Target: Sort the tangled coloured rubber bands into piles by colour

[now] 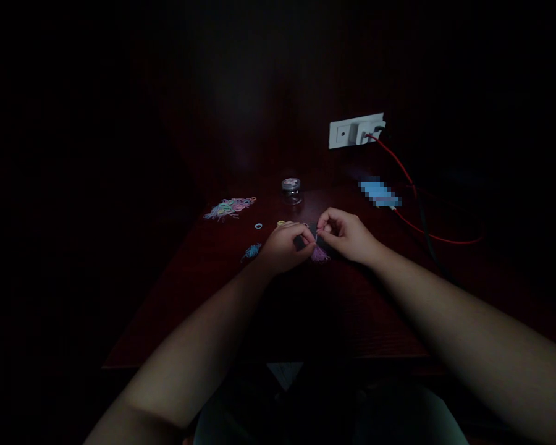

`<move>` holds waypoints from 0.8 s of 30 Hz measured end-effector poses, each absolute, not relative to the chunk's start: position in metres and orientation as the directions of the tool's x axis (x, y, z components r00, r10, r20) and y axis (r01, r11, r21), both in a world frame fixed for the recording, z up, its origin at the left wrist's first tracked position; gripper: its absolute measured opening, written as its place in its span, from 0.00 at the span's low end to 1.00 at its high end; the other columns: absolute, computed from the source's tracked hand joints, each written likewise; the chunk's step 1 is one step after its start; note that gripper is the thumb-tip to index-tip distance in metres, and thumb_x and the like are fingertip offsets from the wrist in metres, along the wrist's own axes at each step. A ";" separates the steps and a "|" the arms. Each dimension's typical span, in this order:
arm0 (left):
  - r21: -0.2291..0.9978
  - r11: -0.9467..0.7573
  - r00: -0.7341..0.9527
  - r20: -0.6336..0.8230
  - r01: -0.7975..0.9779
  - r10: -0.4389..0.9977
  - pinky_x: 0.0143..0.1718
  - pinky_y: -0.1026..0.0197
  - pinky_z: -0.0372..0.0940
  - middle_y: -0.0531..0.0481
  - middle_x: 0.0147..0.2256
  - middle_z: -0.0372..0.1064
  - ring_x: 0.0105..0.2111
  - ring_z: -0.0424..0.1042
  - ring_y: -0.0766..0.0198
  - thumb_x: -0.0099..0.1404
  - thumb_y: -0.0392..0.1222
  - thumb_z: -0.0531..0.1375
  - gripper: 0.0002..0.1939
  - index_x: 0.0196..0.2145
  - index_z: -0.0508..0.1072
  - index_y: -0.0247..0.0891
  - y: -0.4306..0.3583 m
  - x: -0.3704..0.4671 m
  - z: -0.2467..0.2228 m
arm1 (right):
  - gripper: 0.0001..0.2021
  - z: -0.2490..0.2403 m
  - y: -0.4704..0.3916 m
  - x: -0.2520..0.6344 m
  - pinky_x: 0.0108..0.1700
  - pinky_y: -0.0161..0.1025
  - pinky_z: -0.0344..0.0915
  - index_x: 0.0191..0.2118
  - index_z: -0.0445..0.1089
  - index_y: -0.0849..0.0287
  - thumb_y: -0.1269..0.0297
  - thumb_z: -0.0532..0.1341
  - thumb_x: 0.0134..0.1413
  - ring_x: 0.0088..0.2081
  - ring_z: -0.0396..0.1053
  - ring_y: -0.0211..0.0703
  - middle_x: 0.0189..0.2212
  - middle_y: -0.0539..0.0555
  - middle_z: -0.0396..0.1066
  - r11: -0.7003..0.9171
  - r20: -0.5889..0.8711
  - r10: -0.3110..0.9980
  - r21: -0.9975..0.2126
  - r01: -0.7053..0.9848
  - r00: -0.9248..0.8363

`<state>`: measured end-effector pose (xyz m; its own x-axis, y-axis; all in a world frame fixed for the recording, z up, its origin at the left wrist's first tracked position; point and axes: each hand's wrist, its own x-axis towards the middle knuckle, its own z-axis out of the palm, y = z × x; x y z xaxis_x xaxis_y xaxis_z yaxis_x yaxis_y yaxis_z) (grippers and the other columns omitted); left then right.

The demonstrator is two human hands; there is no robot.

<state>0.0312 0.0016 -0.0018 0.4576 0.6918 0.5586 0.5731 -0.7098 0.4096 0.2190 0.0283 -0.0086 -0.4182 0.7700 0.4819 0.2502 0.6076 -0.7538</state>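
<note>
My left hand (pixel 286 247) and my right hand (pixel 345 233) meet over the dark red table, thumbs and fingertips pinched close together. Between them runs a thin pale strand (pixel 315 237), which looks like a small elastic hair band. Just below the fingertips lies a bunch of purple elastic bands (pixel 319 254). Left of my left hand is a smaller bunch of blue elastic bands (pixel 252 251), with a single light-blue band (pixel 258 226) behind it. A yellow band (pixel 280 223) shows partly behind my left hand.
A pile of mixed pastel elastic bands (pixel 229 209) lies at the back left. A clear lidded jar (pixel 291 190) stands behind my hands. At the back right are a blurred-out phone (pixel 380 192), a red cable (pixel 438 237) and a wall socket (pixel 343 132) with a plug.
</note>
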 end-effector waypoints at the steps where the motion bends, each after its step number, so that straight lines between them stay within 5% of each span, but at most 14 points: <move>1: 0.408 -0.706 0.467 0.544 0.578 0.697 0.38 0.61 0.61 0.54 0.28 0.72 0.31 0.68 0.65 0.57 0.36 0.60 0.01 0.28 0.71 0.38 0.002 0.031 -0.001 | 0.04 -0.009 0.029 0.220 0.26 0.33 0.55 0.33 0.63 0.59 0.68 0.60 0.51 0.23 0.57 0.33 0.23 0.47 0.61 0.631 0.492 0.757 -0.723 0.283 -0.431; 9: 0.452 -0.600 0.370 0.500 0.660 0.783 0.37 0.62 0.64 0.51 0.31 0.73 0.32 0.70 0.64 0.54 0.31 0.58 0.07 0.31 0.74 0.37 0.004 0.027 -0.002 | 0.04 -0.015 0.033 0.226 0.29 0.33 0.57 0.35 0.64 0.59 0.70 0.58 0.52 0.27 0.62 0.35 0.26 0.49 0.65 0.684 0.421 0.705 -0.614 0.393 -0.570; 24: 0.431 -0.669 0.540 0.396 0.605 0.743 0.38 0.62 0.64 0.52 0.33 0.74 0.33 0.70 0.65 0.57 0.33 0.58 0.07 0.33 0.75 0.38 0.006 0.024 -0.007 | 0.04 -0.010 0.028 0.222 0.29 0.33 0.59 0.35 0.65 0.60 0.71 0.57 0.50 0.28 0.62 0.36 0.28 0.50 0.66 0.677 0.430 0.703 -0.648 0.349 -0.566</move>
<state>0.0242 0.0059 -0.0074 0.5396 0.7431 0.3957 0.6052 -0.6691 0.4313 0.2224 0.0284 -0.0101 -0.5659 0.7033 0.4304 0.3493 0.6773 -0.6475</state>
